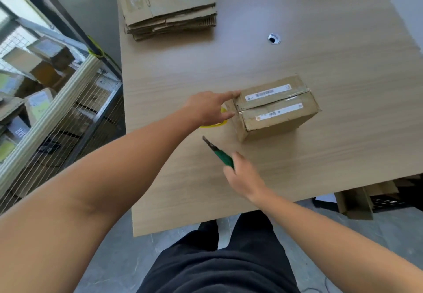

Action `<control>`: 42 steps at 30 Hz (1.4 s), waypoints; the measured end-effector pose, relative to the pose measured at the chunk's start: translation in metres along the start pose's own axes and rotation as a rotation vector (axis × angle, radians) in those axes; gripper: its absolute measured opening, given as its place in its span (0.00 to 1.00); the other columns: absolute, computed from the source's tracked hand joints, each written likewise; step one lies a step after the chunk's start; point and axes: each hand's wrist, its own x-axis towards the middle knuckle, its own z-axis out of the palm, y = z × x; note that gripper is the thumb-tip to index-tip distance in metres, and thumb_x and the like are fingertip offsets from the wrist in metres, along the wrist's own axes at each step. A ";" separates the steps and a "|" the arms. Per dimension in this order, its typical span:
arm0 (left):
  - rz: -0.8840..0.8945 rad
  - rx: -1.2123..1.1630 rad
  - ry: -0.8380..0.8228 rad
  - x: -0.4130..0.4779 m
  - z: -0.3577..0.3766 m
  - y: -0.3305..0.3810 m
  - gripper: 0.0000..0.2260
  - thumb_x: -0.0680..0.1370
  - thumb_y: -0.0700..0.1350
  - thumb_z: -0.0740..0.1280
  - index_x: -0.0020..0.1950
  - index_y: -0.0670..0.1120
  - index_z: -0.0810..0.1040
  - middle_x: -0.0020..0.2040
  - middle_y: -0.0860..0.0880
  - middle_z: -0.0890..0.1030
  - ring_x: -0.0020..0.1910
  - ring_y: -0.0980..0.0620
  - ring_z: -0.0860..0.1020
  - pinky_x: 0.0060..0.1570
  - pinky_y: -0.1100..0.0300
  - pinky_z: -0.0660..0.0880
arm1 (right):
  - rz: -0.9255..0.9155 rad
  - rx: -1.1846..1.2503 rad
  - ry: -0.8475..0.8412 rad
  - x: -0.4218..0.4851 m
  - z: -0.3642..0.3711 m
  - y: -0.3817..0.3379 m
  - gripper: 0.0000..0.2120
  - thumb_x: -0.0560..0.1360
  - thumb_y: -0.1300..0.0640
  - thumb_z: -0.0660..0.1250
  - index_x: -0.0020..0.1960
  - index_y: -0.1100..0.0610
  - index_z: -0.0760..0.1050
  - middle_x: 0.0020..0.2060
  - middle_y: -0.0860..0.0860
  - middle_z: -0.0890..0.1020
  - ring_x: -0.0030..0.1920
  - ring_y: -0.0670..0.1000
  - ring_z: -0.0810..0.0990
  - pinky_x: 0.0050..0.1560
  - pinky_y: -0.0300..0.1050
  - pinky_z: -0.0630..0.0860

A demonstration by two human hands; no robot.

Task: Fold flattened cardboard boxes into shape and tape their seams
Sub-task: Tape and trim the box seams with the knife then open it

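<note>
A small folded cardboard box (278, 107) stands on the wooden table (320, 40), its top flaps closed with tape along the middle seam. My left hand (209, 107) reaches to the box's left end, fingers spread and touching that end. A yellow tape roll (223, 123) lies under this hand, mostly hidden. My right hand (243, 176) is closed around a green-handled cutter (217, 151), blade pointing away to the upper left, just in front of the box. A stack of flattened cardboard boxes (169, 6) lies at the far left of the table.
A round cable hole (274, 38) sits in the table behind the box. A wire cage cart (45, 100) full of parcels stands to the left of the table. Loose cardboard (364, 198) lies on the floor under the right edge.
</note>
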 end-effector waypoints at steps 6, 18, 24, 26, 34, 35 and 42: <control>0.003 -0.061 0.009 0.001 0.002 0.002 0.28 0.78 0.67 0.60 0.77 0.70 0.55 0.47 0.48 0.79 0.55 0.43 0.78 0.42 0.55 0.64 | -0.097 0.323 0.268 -0.086 -0.066 0.018 0.07 0.82 0.40 0.57 0.55 0.40 0.70 0.30 0.50 0.73 0.26 0.48 0.67 0.25 0.45 0.64; -0.062 -0.479 -0.057 -0.011 0.004 -0.001 0.19 0.79 0.58 0.67 0.68 0.56 0.70 0.52 0.53 0.81 0.49 0.47 0.79 0.48 0.55 0.72 | -0.064 0.159 0.259 0.024 -0.092 -0.052 0.22 0.85 0.51 0.56 0.77 0.59 0.66 0.77 0.53 0.67 0.78 0.51 0.60 0.79 0.51 0.56; -0.018 -0.844 -0.360 -0.014 -0.010 -0.018 0.07 0.82 0.48 0.66 0.59 0.49 0.76 0.54 0.54 0.76 0.43 0.58 0.78 0.35 0.65 0.77 | -0.043 0.206 0.223 0.026 -0.100 -0.053 0.23 0.85 0.50 0.55 0.79 0.54 0.64 0.78 0.49 0.66 0.78 0.47 0.58 0.74 0.39 0.52; -0.010 -0.826 -0.378 -0.010 -0.012 -0.019 0.07 0.81 0.48 0.68 0.58 0.51 0.78 0.56 0.54 0.76 0.44 0.58 0.77 0.35 0.64 0.76 | -0.054 0.196 0.201 0.025 -0.101 -0.052 0.23 0.86 0.50 0.55 0.79 0.53 0.64 0.78 0.49 0.66 0.79 0.47 0.56 0.74 0.39 0.51; -0.111 -0.370 -0.542 -0.009 -0.011 -0.028 0.16 0.78 0.65 0.64 0.57 0.56 0.75 0.51 0.54 0.78 0.44 0.48 0.81 0.35 0.60 0.77 | -0.067 0.142 0.170 0.022 -0.093 -0.052 0.24 0.86 0.50 0.55 0.80 0.55 0.61 0.80 0.48 0.61 0.81 0.48 0.51 0.82 0.52 0.48; -0.114 -0.394 -0.543 -0.011 -0.009 -0.030 0.17 0.78 0.66 0.63 0.56 0.55 0.76 0.48 0.53 0.78 0.42 0.49 0.80 0.33 0.61 0.76 | -0.073 0.123 0.168 0.022 -0.092 -0.053 0.24 0.86 0.50 0.55 0.80 0.55 0.60 0.81 0.48 0.59 0.81 0.48 0.49 0.81 0.50 0.45; -0.113 -0.757 -0.333 -0.029 -0.001 -0.033 0.07 0.80 0.54 0.68 0.56 0.55 0.81 0.52 0.57 0.81 0.42 0.56 0.77 0.32 0.65 0.76 | -0.143 0.001 -0.012 0.025 -0.104 -0.043 0.18 0.86 0.53 0.55 0.66 0.58 0.78 0.82 0.48 0.47 0.81 0.45 0.41 0.80 0.50 0.35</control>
